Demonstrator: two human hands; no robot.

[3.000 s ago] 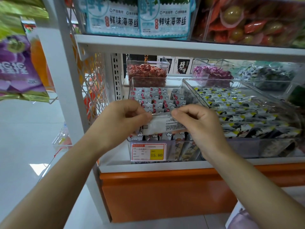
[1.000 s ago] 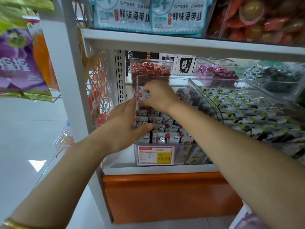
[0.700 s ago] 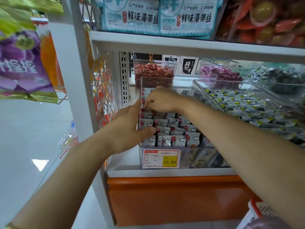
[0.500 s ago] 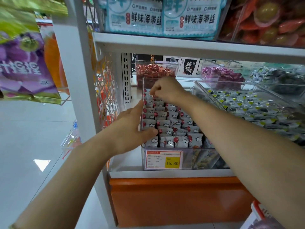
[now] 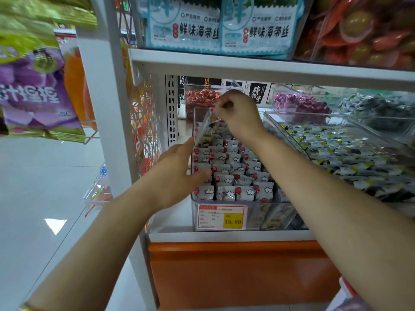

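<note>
Clear plastic bin (image 5: 276, 215) stands on the shelf directly under both hands, filled with upright rows of white packets (image 5: 229, 173) printed with red dots and cloud shapes. The right hand (image 5: 238, 115) is over the bin's far left corner, fingers bunched, pinching one packet (image 5: 205, 129) by its top corner. The packet hangs tilted below the fingertips, above the back rows and close to the bin's left wall. Its face is blurred, so it only appears to match the stock below. The left hand (image 5: 177, 176) lies against the outside of that left wall, fingers extended and relaxed. The forefinger points up towards the hanging packet and the thumb crosses the rim over the front rows; it holds nothing. A red-and-yellow price label (image 5: 221, 217) reading 15.80 is fixed to the bin's front, below the left thumb. Just right of the right forearm, a second clear bin (image 5: 272, 123) sits tilted and holds packets in white, black and yellow (image 5: 350, 153). Beyond the right hand, a smaller clear box (image 5: 190, 90) contains red-wrapped sweets (image 5: 202, 99). Further right of it, another box (image 5: 278, 90) holds purple-wrapped sweets (image 5: 301, 104).
</note>
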